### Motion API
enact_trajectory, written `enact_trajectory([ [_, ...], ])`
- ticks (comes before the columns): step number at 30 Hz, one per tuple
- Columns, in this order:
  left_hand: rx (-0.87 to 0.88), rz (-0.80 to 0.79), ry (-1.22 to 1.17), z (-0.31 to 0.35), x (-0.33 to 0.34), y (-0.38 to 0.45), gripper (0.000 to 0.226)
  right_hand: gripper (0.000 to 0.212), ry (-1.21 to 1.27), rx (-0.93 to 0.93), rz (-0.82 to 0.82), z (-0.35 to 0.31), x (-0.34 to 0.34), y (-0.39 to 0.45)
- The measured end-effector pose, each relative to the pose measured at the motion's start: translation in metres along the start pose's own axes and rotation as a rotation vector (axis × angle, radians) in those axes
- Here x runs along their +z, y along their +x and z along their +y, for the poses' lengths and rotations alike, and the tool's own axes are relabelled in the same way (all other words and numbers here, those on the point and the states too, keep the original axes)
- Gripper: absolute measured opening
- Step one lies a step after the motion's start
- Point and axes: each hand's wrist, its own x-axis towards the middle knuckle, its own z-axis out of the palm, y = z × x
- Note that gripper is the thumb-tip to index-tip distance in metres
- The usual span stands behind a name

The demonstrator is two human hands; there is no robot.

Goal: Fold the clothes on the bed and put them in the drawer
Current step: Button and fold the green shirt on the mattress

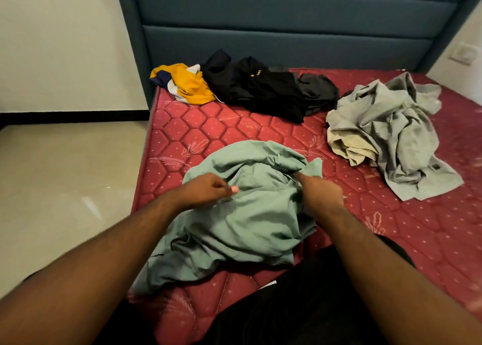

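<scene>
The left hand [208,189] has its fingers curled and the thumb drawn in against them, pinching a fold of the green shirt [242,214] at its left side. The right hand [319,192] lies knuckles-up on the shirt's right side with its fingers tucked into the cloth near the collar; they are buried in the folds, so how far that grip closes cannot be told, though it seems to gather the fabric. The green shirt is crumpled in a heap on the near part of the bed, just in front of the person, its lower edge trailing toward the mattress corner.

The mattress [234,128] is bare, deep red, quilted in a hexagon pattern with small pale dots and pinkish leaf-like stitching. Well apart from the green shirt, to the right, a grey garment [396,136] lies bunched with a cream-coloured piece [349,146] tucked under its left edge. At the far side, by the headboard, sits a black pile [255,83] with a dark grey piece [317,90] touching its right, and a yellow, white and navy garment [182,83] touching its left.

The headboard [287,26] is padded in teal-blue with horizontal channels. Left of the bed is a glossy pale tiled floor [65,175], a dark skirting strip and a light wall; a wall switch plate [463,53] shows at the far right.

The black pile carries small yellow marks and the grey garment a small dark patch, both too small to read
</scene>
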Motion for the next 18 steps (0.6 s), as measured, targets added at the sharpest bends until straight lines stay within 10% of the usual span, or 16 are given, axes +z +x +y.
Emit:
enact_trajectory([
  [4, 0.051, 0.08, -0.208, -0.004, -0.002, 0.024, 0.037, 0.033, -0.23, -0.144, -0.1, -0.002, -0.022, 0.024],
  [6, 0.054, 0.039, -0.198, -0.01, 0.001, 0.035, 0.047, 0.028, 0.085, -0.357, -0.054, -0.014, -0.025, 0.036],
  [9, -0.004, 0.033, 0.221, -0.03, -0.002, 0.061, 0.061, 0.025, 0.418, -0.369, -0.223, -0.021, 0.0, 0.051],
  [13, -0.445, 0.081, 0.616, -0.058, -0.025, 0.066, 0.106, 0.047, 0.125, -0.294, -0.407, 0.002, 0.039, 0.066],
  [18, -0.6, 0.13, 0.891, -0.058, -0.038, 0.063, 0.09, 0.044, 0.025, -0.273, -0.381, 0.003, 0.05, 0.072],
])
